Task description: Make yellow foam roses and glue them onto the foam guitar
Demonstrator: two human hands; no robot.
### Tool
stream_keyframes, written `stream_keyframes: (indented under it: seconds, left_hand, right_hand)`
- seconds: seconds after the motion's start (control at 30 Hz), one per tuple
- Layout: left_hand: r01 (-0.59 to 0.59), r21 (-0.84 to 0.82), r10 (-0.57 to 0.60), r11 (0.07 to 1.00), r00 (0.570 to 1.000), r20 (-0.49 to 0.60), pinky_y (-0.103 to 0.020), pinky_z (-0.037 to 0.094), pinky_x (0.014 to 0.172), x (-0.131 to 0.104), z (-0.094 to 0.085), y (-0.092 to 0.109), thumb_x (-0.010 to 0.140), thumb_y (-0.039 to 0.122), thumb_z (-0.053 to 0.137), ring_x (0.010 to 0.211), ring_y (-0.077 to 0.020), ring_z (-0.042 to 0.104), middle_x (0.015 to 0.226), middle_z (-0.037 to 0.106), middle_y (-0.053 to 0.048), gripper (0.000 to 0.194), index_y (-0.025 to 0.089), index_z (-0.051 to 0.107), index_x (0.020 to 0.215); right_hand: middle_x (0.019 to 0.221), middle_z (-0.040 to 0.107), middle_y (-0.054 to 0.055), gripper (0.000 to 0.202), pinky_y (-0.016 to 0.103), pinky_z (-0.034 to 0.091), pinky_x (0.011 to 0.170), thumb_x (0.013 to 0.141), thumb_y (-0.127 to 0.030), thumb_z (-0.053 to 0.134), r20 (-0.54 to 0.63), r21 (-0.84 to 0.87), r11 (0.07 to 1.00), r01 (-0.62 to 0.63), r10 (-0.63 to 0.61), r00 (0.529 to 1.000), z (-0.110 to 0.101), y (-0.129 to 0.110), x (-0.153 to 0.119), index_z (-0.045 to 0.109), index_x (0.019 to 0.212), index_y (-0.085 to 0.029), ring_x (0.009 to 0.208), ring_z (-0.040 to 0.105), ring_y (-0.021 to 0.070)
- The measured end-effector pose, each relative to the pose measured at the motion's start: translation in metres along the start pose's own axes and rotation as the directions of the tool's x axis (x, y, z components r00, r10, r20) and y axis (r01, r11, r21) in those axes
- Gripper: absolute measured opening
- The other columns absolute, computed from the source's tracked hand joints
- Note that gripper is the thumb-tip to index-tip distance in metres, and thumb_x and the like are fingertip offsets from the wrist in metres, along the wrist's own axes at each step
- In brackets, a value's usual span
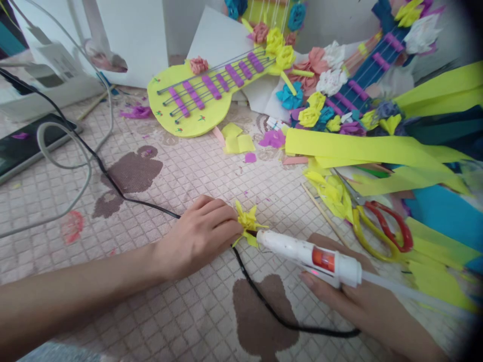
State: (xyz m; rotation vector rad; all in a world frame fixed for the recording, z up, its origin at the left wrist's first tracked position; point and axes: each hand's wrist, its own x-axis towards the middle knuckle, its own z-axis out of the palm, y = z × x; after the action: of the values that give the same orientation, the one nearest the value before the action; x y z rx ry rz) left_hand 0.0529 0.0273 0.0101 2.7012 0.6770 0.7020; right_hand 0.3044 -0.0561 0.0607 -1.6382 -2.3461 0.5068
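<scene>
As the left fingers [222,216] pinch one yellow flower [247,218], right fingers [326,291] grip one glue gun [298,250].

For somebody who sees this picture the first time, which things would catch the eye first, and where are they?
Probably the yellow guitar-shaped piece with purple bars, in the upper middle. Then perhaps the white glue gun in the right hand, its tip at a yellow paper flower in the left hand, near the centre. The scissors, right of centre, might come next.
</scene>
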Motion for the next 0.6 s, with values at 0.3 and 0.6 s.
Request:
stream_keyframes:
  seconds: [0.3, 0.6]
  left_hand:
    - [0.122, -0.139, -0.114, 0.983, 0.992, 0.063, -0.031, 0.039, 0.078, 0.003, -0.001, 0.003, 0.092, 0.02, 0.048, 0.085, -0.0147, 0.052, 0.092, 0.06, -0.001, 0.011, 0.019, 0.058, 0.093]
    - [0.247, -0.305, -0.247, 0.92, 0.968, 0.04, -0.03, 0.045, 0.083, 0.008, -0.002, 0.006, 0.087, 0.015, 0.051, 0.091, -0.0144, 0.051, 0.103, 0.052, -0.005, 0.012, 0.017, 0.063, 0.088]
  right_hand:
    - [0.094, 0.066, 0.005, 0.028, 0.032, 0.052, 0.061, 0.079, -0.041, 0.056, -0.156, -0.007, 0.997, -0.072, 0.07, 0.985, 0.013, 0.025, -0.019, 0.058, 0.102, -0.024, 0.078, 0.063, 0.0223]
    - [0.069, 0.066, -0.001, 0.012, 0.026, 0.049, 0.054, 0.08, -0.033, 0.055, -0.14, 0.287, 0.942, -0.172, 0.219, 0.965, 0.015, 0.024, -0.007, 0.063, 0.081, -0.024, 0.062, 0.062, 0.0172]
